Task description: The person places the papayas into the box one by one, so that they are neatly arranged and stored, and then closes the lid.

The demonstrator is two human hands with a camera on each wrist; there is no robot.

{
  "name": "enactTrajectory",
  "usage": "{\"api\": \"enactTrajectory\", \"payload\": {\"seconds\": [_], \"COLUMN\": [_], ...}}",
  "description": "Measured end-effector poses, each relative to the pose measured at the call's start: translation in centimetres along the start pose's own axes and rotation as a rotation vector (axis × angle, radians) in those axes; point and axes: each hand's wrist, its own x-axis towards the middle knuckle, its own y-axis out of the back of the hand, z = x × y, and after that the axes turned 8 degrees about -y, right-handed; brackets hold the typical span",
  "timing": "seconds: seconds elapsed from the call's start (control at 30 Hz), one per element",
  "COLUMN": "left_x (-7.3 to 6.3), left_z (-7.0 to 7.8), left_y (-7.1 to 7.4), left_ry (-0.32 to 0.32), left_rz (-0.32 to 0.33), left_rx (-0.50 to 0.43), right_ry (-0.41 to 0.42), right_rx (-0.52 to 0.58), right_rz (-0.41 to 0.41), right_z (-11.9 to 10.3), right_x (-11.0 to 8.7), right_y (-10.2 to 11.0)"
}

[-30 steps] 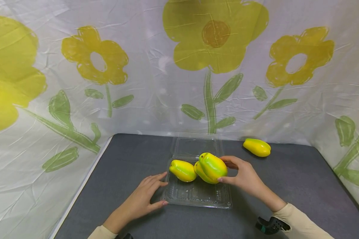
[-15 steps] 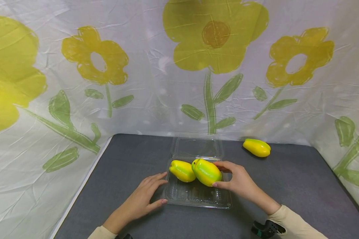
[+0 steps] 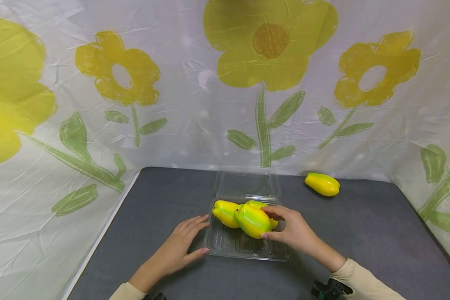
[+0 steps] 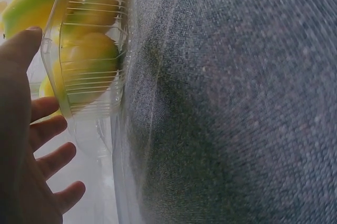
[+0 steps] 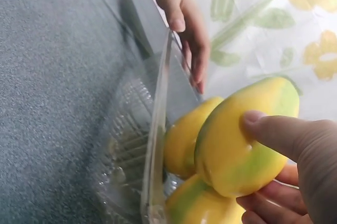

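Note:
My right hand (image 3: 298, 233) holds a yellow-green papaya (image 3: 252, 221) between thumb and fingers, above a clear plastic clamshell box (image 3: 247, 257). In the right wrist view the held papaya (image 5: 242, 140) is tilted, the thumb pressing its side. Two more papayas lie in the box: one on the left (image 3: 223, 213) and another (image 3: 256, 203) mostly hidden behind the held one. My left hand (image 3: 174, 250) has its fingers spread at the box's left side. The left wrist view shows its fingertips (image 4: 50, 105) right at the rim.
The box's clear lid (image 3: 245, 183) lies folded back toward the rear. A further papaya (image 3: 322, 184) lies at the back right of the grey table (image 3: 165, 196). A white curtain (image 3: 187, 125) with yellow flowers rises behind and along the sides.
My right hand has carried the held papaya leftward and toward me, over the front part of the box, uncovering part of the papaya behind it. My left hand has stayed at the box's side.

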Motion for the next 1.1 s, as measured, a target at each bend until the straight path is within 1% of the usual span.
{"api": "enactTrajectory", "payload": {"seconds": [0.23, 0.57, 0.77, 1.0, 1.1], "left_x": [0.1, 0.1, 0.1, 0.2, 0.2], "left_z": [-0.1, -0.2, -0.3, -0.3, -0.3], "left_y": [0.0, 0.0, 0.0, 0.1, 0.0], "left_ry": [0.019, 0.057, 0.059, 0.077, 0.082], "left_rz": [-0.026, -0.065, -0.072, -0.091, -0.098], "left_rx": [0.003, -0.027, -0.036, -0.052, -0.061], "right_ry": [0.005, 0.03, 0.045, 0.041, 0.041], "right_rx": [-0.002, -0.035, -0.042, -0.005, 0.001], "right_rz": [-0.037, -0.066, -0.057, -0.087, -0.085], "right_z": [-0.1, -0.3, -0.6, -0.8, -0.8], "right_x": [0.0, 0.2, 0.3, 0.3, 0.4], "right_y": [-0.8, -2.1, -2.8, -3.4, -3.7]}}
